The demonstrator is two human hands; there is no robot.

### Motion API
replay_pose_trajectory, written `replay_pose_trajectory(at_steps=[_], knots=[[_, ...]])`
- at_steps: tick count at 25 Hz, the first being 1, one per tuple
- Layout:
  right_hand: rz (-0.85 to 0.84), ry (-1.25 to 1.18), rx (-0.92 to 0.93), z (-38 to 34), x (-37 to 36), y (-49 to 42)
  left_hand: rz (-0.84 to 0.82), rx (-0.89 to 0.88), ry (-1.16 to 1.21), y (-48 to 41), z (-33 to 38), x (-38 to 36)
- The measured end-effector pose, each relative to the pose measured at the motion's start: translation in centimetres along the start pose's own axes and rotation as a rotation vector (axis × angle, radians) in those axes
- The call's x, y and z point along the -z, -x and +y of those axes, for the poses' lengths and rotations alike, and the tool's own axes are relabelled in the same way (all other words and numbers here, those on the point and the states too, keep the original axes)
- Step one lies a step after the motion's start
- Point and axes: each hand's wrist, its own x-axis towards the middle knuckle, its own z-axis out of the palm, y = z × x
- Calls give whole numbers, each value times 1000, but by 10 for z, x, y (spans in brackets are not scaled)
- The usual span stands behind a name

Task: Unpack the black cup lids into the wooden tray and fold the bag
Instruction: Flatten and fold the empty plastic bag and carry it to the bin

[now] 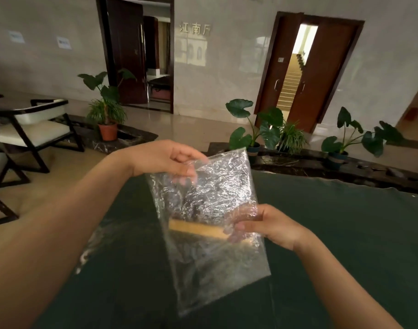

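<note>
I hold a crinkled clear plastic bag [210,233] up in the air over the dark green table [345,233]. My left hand [165,160] pinches the bag's upper left corner. My right hand [272,224] grips its right edge lower down. Through the plastic I see part of the wooden tray [196,227] on the table, and dark shapes in it that I cannot make out clearly. The bag itself looks flat, with nothing plainly inside it.
A dark-framed chair [34,129] with white cushions stands at the left. Potted plants [107,108] line a low dark ledge [322,162] beyond the table's far edge. Two wooden doorways are in the back wall.
</note>
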Motion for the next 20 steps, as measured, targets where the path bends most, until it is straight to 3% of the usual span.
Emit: replay_pose_trajectory(at_steps=[2, 4, 5, 7, 10, 17, 20], knots=[[85, -94, 18, 6, -4, -1, 162, 18, 149, -2, -11, 4], [163, -210, 50, 8, -1, 0, 336, -23, 569, -1, -29, 2], [195, -260, 67, 9, 0, 0, 355, -27, 774, 0, -39, -6], [275, -322, 82, 9, 3, 0, 262, 53, 957, 1, -58, -36], [388, -331, 62, 10, 5, -3, 96, 147, 1013, -2, -68, -85], [431, -419, -23, 16, 6, -6, 320, 190, 618, -15, -51, -93], [417, -371, -18, 16, 9, -1, 397, 161, 618, -15, -53, -92]])
